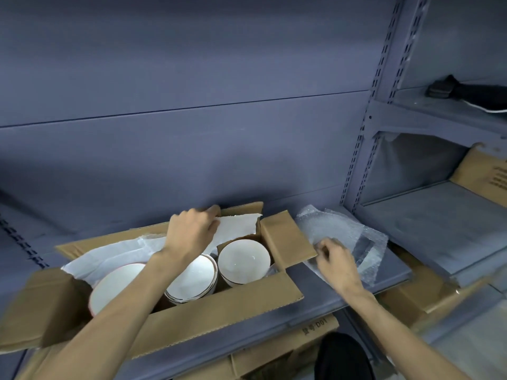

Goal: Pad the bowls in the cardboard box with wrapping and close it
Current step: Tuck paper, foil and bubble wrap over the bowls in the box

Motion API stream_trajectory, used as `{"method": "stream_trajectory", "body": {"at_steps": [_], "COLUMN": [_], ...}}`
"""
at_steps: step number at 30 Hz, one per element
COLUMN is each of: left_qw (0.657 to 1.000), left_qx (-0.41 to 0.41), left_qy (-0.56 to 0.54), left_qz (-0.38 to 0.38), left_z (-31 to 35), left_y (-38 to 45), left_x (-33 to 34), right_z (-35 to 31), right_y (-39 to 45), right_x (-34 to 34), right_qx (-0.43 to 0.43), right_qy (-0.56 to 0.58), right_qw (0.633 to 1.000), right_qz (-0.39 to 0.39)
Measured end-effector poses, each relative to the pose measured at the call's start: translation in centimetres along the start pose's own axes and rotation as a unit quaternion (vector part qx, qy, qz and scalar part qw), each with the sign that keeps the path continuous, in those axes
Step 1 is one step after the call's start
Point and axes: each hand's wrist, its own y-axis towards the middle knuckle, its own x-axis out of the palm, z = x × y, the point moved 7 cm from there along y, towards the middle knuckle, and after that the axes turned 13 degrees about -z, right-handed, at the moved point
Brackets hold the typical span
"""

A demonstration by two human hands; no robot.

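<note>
An open cardboard box (219, 311) stands on a grey shelf with all its flaps spread out. Inside are three white bowls: one at the left (115, 286), one in the middle (192, 278) and one at the right (242, 260). White foam wrapping (238, 226) lines the box's back wall and left side. My left hand (189, 231) reaches over the bowls and grips the top edge of that foam sheet near the back flap. My right hand (336, 261) pinches a sheet of clear bubble wrap (337, 234) lying on the shelf just right of the box.
The grey shelf (343, 297) ends close in front of the box. More cardboard boxes (315, 333) sit on the level below. To the right is another shelf bay with a flat carton (485, 182) and a dark object (466, 91) on the upper shelf.
</note>
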Motion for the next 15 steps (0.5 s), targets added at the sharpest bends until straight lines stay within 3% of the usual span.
{"method": "stream_trajectory", "body": {"at_steps": [5,11,15], "left_qw": [1.000,1.000,0.994], "left_qx": [0.006,0.028,0.097], "left_qy": [-0.002,0.009,0.008], "left_qz": [0.003,-0.004,-0.048], "left_z": [0.6,0.8,1.1], "left_y": [0.0,-0.1,-0.4], "left_x": [1.0,1.9,3.5], "right_z": [-1.3,-4.2,-6.0], "right_y": [0.0,-0.8,-1.5], "right_x": [-2.9,-5.5,-7.5], "right_qx": [0.039,0.051,-0.013], "right_qy": [0.185,0.249,0.249], "right_qw": [0.978,0.942,0.925], "right_qz": [0.089,0.217,0.287]}}
